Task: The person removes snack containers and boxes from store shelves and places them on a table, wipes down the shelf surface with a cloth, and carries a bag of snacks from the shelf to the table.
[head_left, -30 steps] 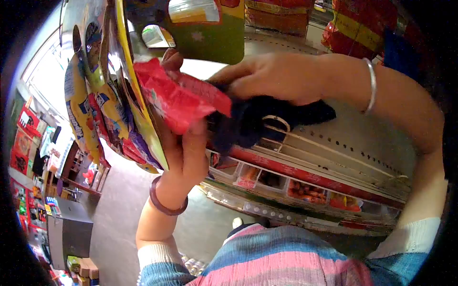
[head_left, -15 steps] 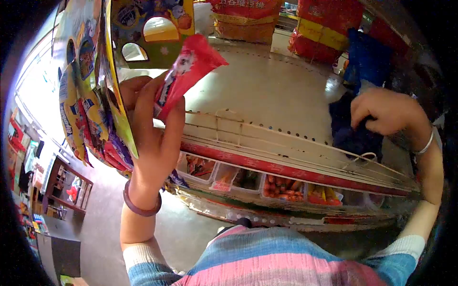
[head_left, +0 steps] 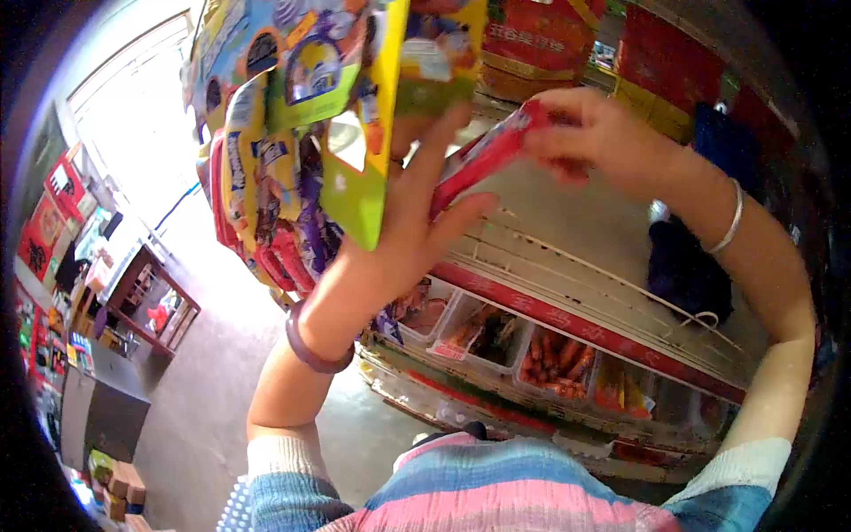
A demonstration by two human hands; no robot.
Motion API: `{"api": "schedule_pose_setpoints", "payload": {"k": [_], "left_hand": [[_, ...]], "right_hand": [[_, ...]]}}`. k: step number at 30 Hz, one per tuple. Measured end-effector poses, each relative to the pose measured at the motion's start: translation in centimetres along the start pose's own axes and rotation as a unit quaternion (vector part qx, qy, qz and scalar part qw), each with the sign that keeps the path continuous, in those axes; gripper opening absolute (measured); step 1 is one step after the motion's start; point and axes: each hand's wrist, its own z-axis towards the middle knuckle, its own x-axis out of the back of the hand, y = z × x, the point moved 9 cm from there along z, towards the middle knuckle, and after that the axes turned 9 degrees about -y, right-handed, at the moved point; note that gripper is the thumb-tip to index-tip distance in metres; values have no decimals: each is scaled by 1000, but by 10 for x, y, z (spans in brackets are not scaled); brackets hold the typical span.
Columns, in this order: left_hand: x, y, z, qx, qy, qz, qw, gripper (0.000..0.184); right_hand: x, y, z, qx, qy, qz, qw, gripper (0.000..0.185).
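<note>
A narrow red packet (head_left: 493,156) slants between my two hands. My left hand (head_left: 399,208) has its lower end between fingers and thumb, beside a hanging card display (head_left: 355,177) with a yellow edge. The fingers of my right hand (head_left: 585,133) are closed on the packet's upper end. Several colourful candy packets (head_left: 266,191) hang on the left of the display. A dark blue cloth (head_left: 687,270) lies on the shelf, below my right forearm and apart from my hands.
A wire rail (head_left: 585,275) and a red strip (head_left: 567,319) run along the shelf front. Below are clear bins of small packaged goods (head_left: 555,362). Large red packages (head_left: 541,40) stand at the back. A grey cabinet (head_left: 105,408) and wooden table (head_left: 155,297) are at the left.
My right hand has left the dark cloth, moved left and taken hold of the red packet's upper end. The card display and my left hand appear further right in view.
</note>
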Motion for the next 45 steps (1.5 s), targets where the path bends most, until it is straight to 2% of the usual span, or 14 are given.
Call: {"api": "schedule_pose_setpoints", "payload": {"k": [3, 6, 12, 17, 19, 23, 27, 29, 31, 33, 38, 40, 42, 45], "left_hand": [[16, -6, -22, 70, -3, 89, 994, 76], [5, 12, -38, -62, -52, 84, 993, 52], [2, -3, -51, -39, -62, 10, 997, 48], [-11, -8, -47, -14, -78, 31, 996, 46], [-22, -9, -43, -4, -88, 31, 996, 46], [-41, 0, -27, -32, -60, 84, 994, 45], [-64, 0, -15, -46, -37, 75, 995, 44], [-72, 0, -11, -52, -31, 78, 995, 43], [-80, 2, -6, -47, -39, 82, 995, 42], [-87, 0, -5, -46, -38, 82, 995, 42], [-92, 0, 0, -44, -33, 95, 994, 42], [-89, -1, 2, -44, -26, 83, 995, 40], [-86, -8, 4, -39, -23, 80, 996, 38], [-84, -28, 5, -33, -37, 75, 996, 38]], "right_hand": [[47, 20, 26, -20, 106, 42, 993, 15], [34, 39, 59, -64, 101, 25, 992, 19], [-49, 37, 136, -6, -11, 150, 989, 28], [-58, 29, 154, 93, -68, -172, 978, 47], [-46, 26, 114, -84, -128, -152, 976, 50], [19, 13, 46, -37, -57, -328, 942, 31], [38, 41, -61, -43, -160, -369, 915, 34], [42, 59, -113, -67, -173, -446, 875, 43], [49, 91, -152, -237, -152, -403, 871, 48], [55, 106, -160, -214, -90, -352, 907, 50], [86, 123, -101, -148, 33, -382, 912, 49], [110, 99, -46, -24, 150, -500, 853, 46], [128, 93, 23, -76, 180, -499, 844, 46], [133, 142, 144, -114, 72, -564, 814, 54]]}}
